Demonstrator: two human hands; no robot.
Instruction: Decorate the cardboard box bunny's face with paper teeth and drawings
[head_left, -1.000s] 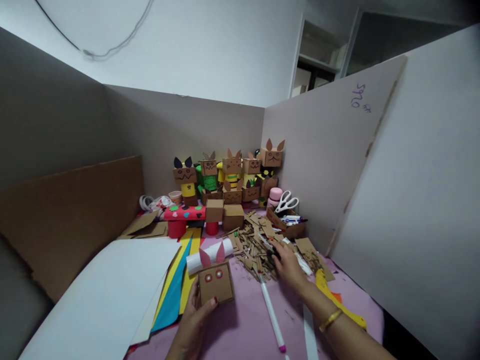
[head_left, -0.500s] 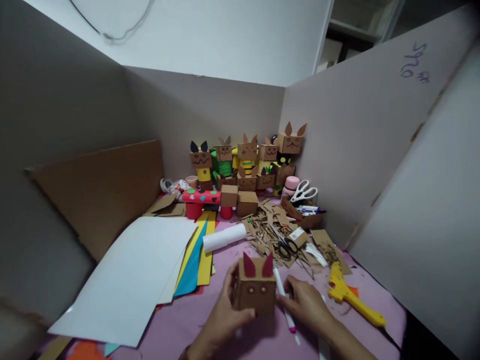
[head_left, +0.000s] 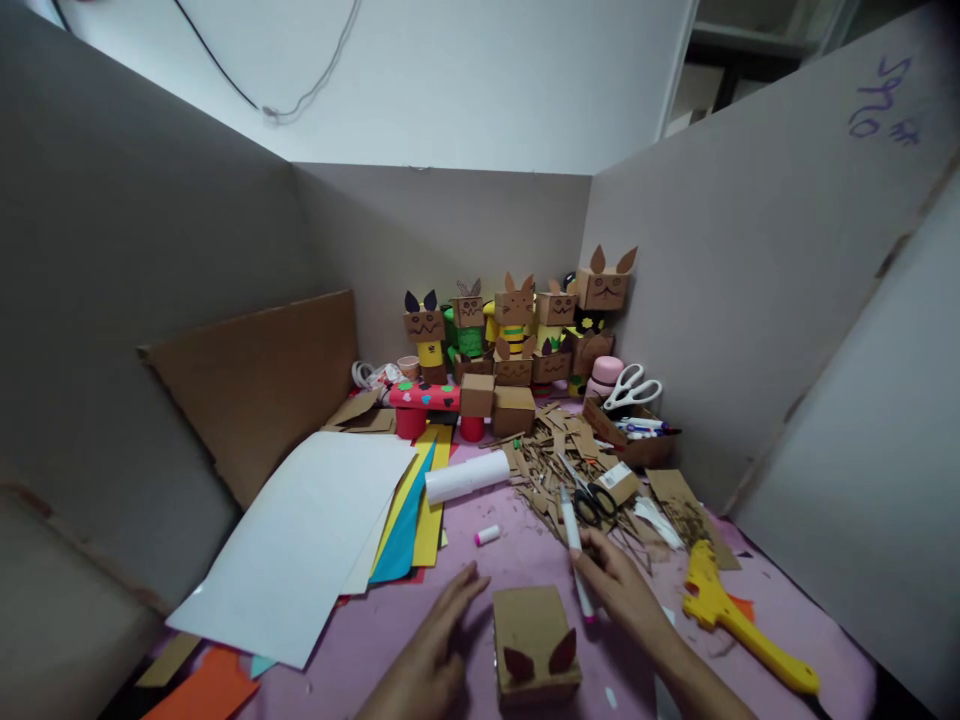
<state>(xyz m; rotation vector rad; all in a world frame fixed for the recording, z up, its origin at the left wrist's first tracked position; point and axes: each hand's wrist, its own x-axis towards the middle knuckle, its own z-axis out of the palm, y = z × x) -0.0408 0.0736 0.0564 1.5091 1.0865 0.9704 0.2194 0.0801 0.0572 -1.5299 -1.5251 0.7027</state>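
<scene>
A small brown cardboard box (head_left: 529, 625) with two dark red paper ears rests on the purple tabletop in front of me. Its ears are on the side near me, and the drawn eyes are out of sight. Just left of the box is my left hand (head_left: 439, 640), empty, fingers stretched out. My right hand (head_left: 619, 585) pinches a white marker (head_left: 571, 525) with a pink end, its tip pointing away from me. A white marker cap (head_left: 487, 536) with a pink end lies beyond the box.
White sheets (head_left: 307, 520) and coloured paper lie left, by a white paper roll (head_left: 469, 477). Cardboard scraps (head_left: 547, 460) and black-handled scissors (head_left: 592, 502) are ahead; a yellow glue gun (head_left: 742, 625) lies right. Cardboard animal figures (head_left: 514, 305) stand behind. Grey panels wall the table.
My left hand has let go of the box, which now rests turned with its ears toward me. The marker cap has come into sight. The view has shifted slightly left.
</scene>
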